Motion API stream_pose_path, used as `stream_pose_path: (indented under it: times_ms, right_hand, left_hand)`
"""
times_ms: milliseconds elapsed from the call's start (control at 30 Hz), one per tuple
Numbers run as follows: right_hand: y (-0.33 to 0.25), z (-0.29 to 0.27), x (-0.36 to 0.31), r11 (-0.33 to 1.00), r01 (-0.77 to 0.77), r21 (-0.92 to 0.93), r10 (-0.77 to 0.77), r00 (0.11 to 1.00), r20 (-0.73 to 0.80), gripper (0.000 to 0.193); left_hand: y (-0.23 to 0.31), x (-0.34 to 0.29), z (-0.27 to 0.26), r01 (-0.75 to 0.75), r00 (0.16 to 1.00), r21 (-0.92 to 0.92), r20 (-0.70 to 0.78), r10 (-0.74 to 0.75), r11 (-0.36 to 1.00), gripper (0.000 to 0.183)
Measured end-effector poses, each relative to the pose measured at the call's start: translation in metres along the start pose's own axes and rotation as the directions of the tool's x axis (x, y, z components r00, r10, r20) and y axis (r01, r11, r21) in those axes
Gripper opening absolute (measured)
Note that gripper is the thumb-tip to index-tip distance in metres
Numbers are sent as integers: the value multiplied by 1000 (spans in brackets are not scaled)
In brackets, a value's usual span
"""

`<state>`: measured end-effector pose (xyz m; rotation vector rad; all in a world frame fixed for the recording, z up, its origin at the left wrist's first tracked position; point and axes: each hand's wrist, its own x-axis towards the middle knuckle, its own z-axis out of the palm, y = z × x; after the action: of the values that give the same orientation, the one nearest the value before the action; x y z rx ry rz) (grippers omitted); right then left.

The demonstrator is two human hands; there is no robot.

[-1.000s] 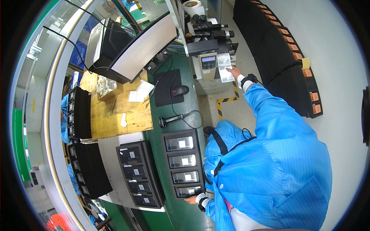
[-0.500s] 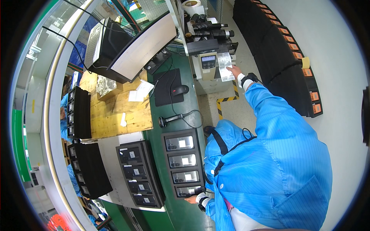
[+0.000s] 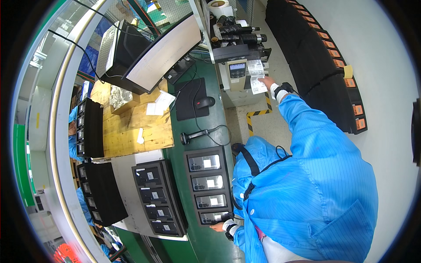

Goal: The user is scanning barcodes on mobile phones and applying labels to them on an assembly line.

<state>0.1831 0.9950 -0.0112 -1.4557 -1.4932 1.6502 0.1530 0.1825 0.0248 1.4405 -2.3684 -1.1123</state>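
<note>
My right hand [image 3: 266, 82], reaching to the upper middle, pinches a strip of white printed labels [image 3: 258, 84]. The strip hangs in front of a label printer [image 3: 237, 70] with a small screen, and a crease now runs across it. Down at the lower middle, my left hand [image 3: 217, 227] is closed at the lower end of a black foam tray [image 3: 189, 184]; part of its grip is hidden. In that tray sit several dark, glossy, flat devices [image 3: 205, 163], each in its own slot with a white label on it.
Left of the tray lie a barcode scanner [image 3: 191, 136], a mouse [image 3: 205, 102] and a monitor [image 3: 164, 55]. A second black tray [image 3: 160, 199] holds several labelled devices. Black trays with orange labels [image 3: 326, 94] line the wall at right. Black rolls [image 3: 241, 35] lie above the printer.
The label strip, straighter before, has bent at the fingers, and its lower part has shifted slightly. My left hand and the trays stay where they were.
</note>
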Motion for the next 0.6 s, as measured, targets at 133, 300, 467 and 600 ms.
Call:
stream_pose_path:
  times_ms: [133, 300, 467, 600]
  right_hand:
    - [-3, -3, -7, 927, -58, -372, -2, 987, -160, 69]
    - [-36, -1, -25, 934, 89, -345, -151, 976, -157, 72]
    - [-71, -6, -42, 976, 82, -200, -103, 990, -95, 65]
    - [-83, -7, -42, 979, -73, 190, 63, 996, 59, 48]
  left_hand:
    - [1, -1, -1, 0, 1000, -2, -2, 0, 1000, 52]
    - [1, -2, -1, -3, 1000, -4, -4, 3, 1000, 51]
    - [1, -2, 0, -4, 1000, -2, -10, 4, 1000, 51]
    - [0, -3, -1, -1, 1000, -7, -17, 1, 1000, 50]
